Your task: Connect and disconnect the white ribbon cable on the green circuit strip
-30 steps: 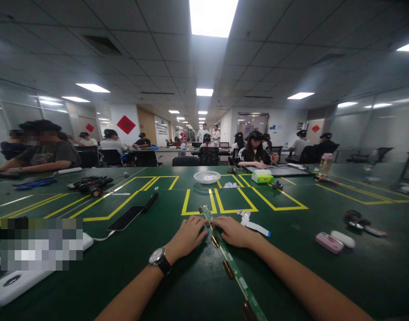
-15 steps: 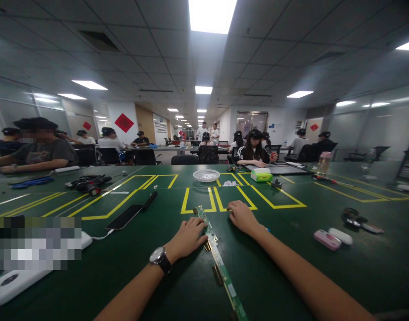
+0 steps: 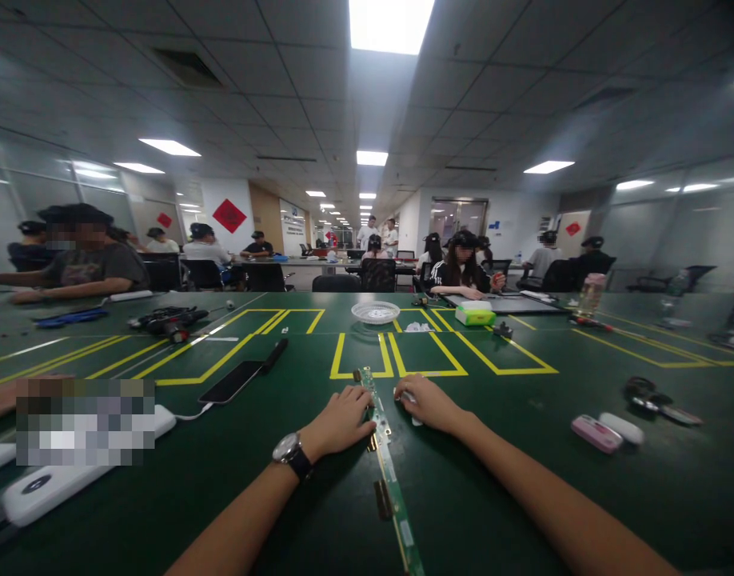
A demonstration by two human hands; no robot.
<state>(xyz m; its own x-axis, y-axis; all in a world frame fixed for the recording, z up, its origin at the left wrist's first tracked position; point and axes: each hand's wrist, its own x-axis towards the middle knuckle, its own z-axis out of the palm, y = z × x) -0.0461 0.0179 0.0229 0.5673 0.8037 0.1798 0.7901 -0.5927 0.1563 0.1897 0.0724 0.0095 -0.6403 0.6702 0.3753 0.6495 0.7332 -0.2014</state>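
Observation:
A long, narrow green circuit board [image 3: 389,472] lies on the dark green table, running from the middle toward the front edge. Brown-gold tabs stick out along its left side. My left hand [image 3: 341,420], with a watch on its wrist, grips the board's left edge near the far end. Just right of the board, my right hand [image 3: 430,402] is curled over something white [image 3: 410,398], mostly hidden under the fingers.
Ahead are a white round basket [image 3: 375,312] and a green tissue pack [image 3: 475,314]. A phone [image 3: 232,382] and white power bank [image 3: 61,484] lie left. A pink case [image 3: 596,433] lies right. People sit around other tables.
My right hand has moved left, closer to the board, and white material now shows under its fingers. The board's near end has swung left. The whole view has shifted slightly.

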